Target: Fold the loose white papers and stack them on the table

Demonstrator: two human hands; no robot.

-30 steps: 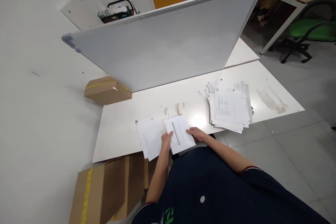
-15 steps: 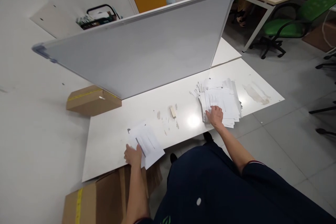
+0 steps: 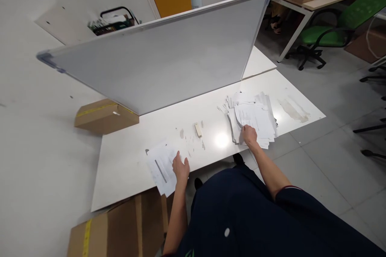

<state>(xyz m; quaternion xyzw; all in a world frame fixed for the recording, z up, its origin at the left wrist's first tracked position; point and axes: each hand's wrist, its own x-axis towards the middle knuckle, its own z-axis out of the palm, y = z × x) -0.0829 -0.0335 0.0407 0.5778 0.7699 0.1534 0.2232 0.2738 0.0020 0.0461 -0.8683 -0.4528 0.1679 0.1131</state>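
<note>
A messy stack of printed paper sheets (image 3: 256, 118) lies toward the right of the white table (image 3: 120, 164). My right hand (image 3: 249, 135) pinches the near left edge of the top sheet, which curls up from the stack. Further left, a few printed sheets (image 3: 161, 170) overlap at the table's front edge and stick out slightly past it. Over their right side is my left hand (image 3: 181, 166), fingers apart and holding nothing. Between the two piles sits a small cream-coloured oblong object (image 3: 198, 129), its kind unclear.
A large whiteboard (image 3: 169, 56) stands along the back of the table. One cardboard box (image 3: 107, 116) is at the left rear, and another cardboard box (image 3: 120, 229) is below the front edge. A green chair (image 3: 325, 36) and a desk (image 3: 319, 0) stand at right.
My left hand has moved right, from the left side of the small pile to its right side. My right hand has closed on the top sheet's edge and bent it up.
</note>
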